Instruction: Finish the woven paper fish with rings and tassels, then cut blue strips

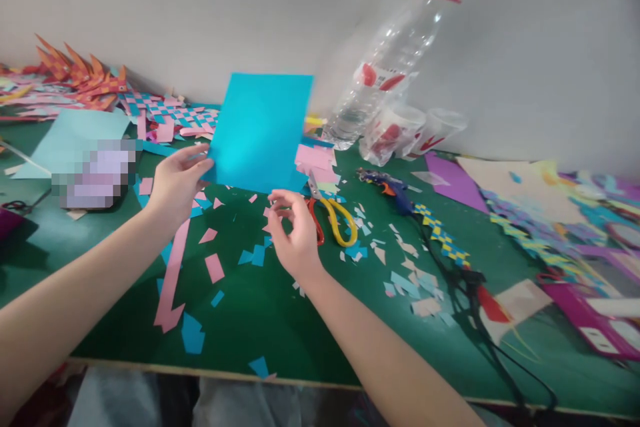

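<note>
My left hand (176,181) pinches the lower left corner of a bright blue sheet of paper (261,130) and holds it upright above the green table (280,327). Just under the sheet's lower edge is my right hand (295,230), its fingers curled loosely and apart; nothing shows in it and it does not grip the sheet. Scissors (333,217) with one red and one yellow handle lie on the table just to the right of my right hand.
Pink and blue paper scraps litter the table. A clear plastic bottle (385,73) and plastic cups (400,130) stand at the back. A glue gun (387,183) with a black cable lies right of centre. Woven paper pieces (173,113) and purple sheets lie along the back and right.
</note>
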{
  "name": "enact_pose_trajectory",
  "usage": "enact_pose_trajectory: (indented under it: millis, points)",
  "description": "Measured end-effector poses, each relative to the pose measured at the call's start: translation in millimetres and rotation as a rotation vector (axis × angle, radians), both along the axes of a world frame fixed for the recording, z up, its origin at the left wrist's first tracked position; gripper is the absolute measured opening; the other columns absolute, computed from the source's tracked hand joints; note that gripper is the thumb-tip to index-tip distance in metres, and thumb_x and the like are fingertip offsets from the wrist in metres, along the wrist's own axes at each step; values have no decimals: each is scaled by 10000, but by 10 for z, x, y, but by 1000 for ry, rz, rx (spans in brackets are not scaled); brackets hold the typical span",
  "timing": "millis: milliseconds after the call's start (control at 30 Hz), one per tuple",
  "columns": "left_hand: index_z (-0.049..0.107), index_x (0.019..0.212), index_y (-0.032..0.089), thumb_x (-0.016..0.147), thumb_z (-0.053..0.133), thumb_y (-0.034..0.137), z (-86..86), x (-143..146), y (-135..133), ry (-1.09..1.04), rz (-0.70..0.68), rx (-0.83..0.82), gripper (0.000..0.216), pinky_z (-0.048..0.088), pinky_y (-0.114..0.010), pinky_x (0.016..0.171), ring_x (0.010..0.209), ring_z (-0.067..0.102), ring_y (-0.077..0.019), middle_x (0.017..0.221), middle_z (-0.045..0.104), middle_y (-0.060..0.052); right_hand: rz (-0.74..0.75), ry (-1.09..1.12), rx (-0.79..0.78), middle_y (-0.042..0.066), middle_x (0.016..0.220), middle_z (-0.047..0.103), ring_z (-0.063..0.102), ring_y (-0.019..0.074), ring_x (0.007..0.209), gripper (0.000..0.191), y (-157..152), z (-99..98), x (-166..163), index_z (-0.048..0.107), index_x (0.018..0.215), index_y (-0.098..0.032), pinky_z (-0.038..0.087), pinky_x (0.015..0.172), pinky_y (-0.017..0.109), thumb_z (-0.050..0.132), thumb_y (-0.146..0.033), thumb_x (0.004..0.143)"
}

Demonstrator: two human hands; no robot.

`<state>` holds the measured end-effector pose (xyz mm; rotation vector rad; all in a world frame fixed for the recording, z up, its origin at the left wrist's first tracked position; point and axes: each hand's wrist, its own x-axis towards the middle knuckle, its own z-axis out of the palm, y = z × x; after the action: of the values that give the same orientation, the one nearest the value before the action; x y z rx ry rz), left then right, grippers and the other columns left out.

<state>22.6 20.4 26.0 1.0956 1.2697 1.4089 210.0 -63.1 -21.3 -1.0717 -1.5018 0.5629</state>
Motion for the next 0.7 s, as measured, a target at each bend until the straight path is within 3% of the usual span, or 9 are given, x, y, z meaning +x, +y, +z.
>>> enact_pose_trajectory:
  millis: [100, 200, 300, 367, 433, 533, 600, 700]
  points:
    - [671, 1078, 224, 752, 638, 86, -116, -101, -184, -110, 23, -153, 356, 561, -249, 642, 670, 616, -111, 850, 651, -29, -52, 39, -39, 91, 1159, 544, 562, 195, 1058, 248, 3, -11, 2, 488, 1160, -252, 524, 896, 402, 472, -263, 913]
    - [664, 1114, 215, 770, 589, 35, -150, -133, -372, -187, -49, -248, 396, 559, -230, 706, 703, 625, -105, 829, 654, -25, -14, 66, -120, 111, 1282, 509, 532, 220, 1184, 318, 5, -26, 2, 449, 1227, -250, 472, 1004, 447, 490, -308, 917]
    - [667, 1117, 180, 779, 585, 24, -136, -100, -508, -237, -83, -314, 381, 556, -221, 708, 690, 620, -103, 807, 668, -33, 36, 90, -192, 130, 1342, 478, 524, 240, 1223, 383, 4, -37, -7, 421, 1273, -244, 494, 983, 448, 502, -355, 915]
    - [677, 1097, 182, 774, 588, 19, -126, -70, -557, -265, -89, -333, 372, 556, -222, 692, 664, 607, -101, 765, 658, -22, 69, 108, -239, 135, 1322, 504, 579, 237, 1153, 376, 3, -45, -15, 442, 1252, -241, 547, 893, 418, 503, -391, 914]
    - [688, 1087, 197, 768, 604, 32, -129, -51, -580, -299, -123, -328, 369, 553, -220, 681, 656, 600, -101, 736, 644, -12, 131, 131, -301, 117, 1172, 606, 662, 209, 967, 363, 2, -57, -23, 467, 1220, -235, 582, 786, 389, 500, -427, 914]
    - [683, 1131, 228, 757, 648, 73, -151, -47, -590, -325, -203, -313, 407, 541, -217, 606, 582, 569, -93, 663, 600, 12, 223, 180, -374, 90, 1016, 670, 692, 191, 808, 469, -4, -69, -31, 418, 1304, -248, 603, 713, 384, 512, -471, 902]
    - [677, 1149, 211, 750, 661, 80, -162, -47, -595, -330, -242, -342, 420, 519, -208, 541, 501, 514, -77, 586, 543, 34, 206, 176, -374, 129, 1203, 624, 677, 234, 980, 577, -8, -62, -27, 346, 1392, -277, 600, 786, 426, 529, -491, 888]
    - [702, 1090, 144, 768, 624, 56, -144, -33, -610, -316, -271, -422, 342, 523, -193, 551, 504, 514, -70, 590, 558, 16, 81, 53, -355, 124, 1460, 436, 470, 297, 1313, 606, -9, -26, -1, 344, 1425, -283, 476, 1011, 531, 495, -531, 893]
